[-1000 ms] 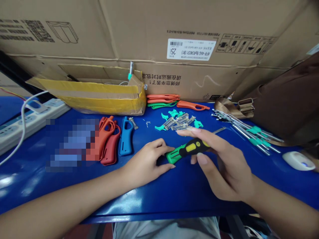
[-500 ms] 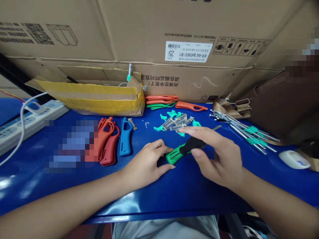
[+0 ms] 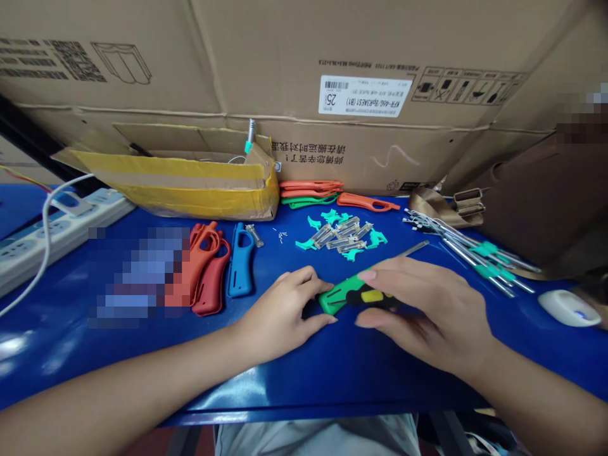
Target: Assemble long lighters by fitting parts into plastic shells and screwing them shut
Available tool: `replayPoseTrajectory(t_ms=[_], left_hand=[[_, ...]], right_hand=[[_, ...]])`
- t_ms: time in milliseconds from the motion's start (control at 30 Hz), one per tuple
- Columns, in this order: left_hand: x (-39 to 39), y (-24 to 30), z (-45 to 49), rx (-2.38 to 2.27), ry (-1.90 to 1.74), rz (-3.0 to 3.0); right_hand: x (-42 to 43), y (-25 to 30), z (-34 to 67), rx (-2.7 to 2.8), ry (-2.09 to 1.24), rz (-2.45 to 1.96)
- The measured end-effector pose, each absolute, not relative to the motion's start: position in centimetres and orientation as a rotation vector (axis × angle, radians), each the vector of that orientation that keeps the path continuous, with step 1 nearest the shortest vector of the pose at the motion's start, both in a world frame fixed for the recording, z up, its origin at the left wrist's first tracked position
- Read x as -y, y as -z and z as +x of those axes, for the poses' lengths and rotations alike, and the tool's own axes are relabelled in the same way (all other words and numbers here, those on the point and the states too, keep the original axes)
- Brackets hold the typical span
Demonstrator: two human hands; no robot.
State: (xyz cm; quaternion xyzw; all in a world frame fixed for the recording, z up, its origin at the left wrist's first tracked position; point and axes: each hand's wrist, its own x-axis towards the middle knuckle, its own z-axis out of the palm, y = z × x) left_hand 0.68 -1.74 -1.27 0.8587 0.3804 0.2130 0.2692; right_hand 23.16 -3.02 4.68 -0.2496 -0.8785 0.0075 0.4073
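Since the earlier frame, the right hand (image 3: 434, 310) has shifted rightward, and the screwdriver (image 3: 373, 296) gripped in its fingers has tipped lower. The left hand (image 3: 278, 313) pinches one end of the green lighter (image 3: 338, 292) between the hands, its metal tube slanting away beyond the right fingers. Clear parts (image 3: 349, 242) lie on the bench (image 3: 308, 377) ahead of both hands.

Left grip (image 3: 280, 311) holds a green casing (image 3: 338, 294), right grip (image 3: 434, 310) a screwdriver (image 3: 372, 296).
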Motion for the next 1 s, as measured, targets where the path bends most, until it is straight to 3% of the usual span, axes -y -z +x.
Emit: replayPoseTrajectory(t_ms=[167,467,700,900,1000], left_hand=[[1.8,1.5,0.6,-1.013,-0.619,2.307],[2.0,1.0,0.9,-1.042,-0.55,2.294],[2.0,1.6,0.8,-1.026,-0.622,2.319],[1.9,1.4,0.9,-1.048,-0.585,2.334],[2.0,1.5,0.9,-1.042,-0.598,2.319]], right_hand=[[3.6,-5.0,23.1,2.263,-0.43,-0.543],[3.8,-5.2,22.6,2.2,-0.167,-0.646],[3.4,-4.0,22.8,2.158,-0.507,-0.59],[3.1,-4.3,22.4,2.151,-0.229,-0.646],[3.1,-4.4,22.5,2.168,-0.248,-0.623]])
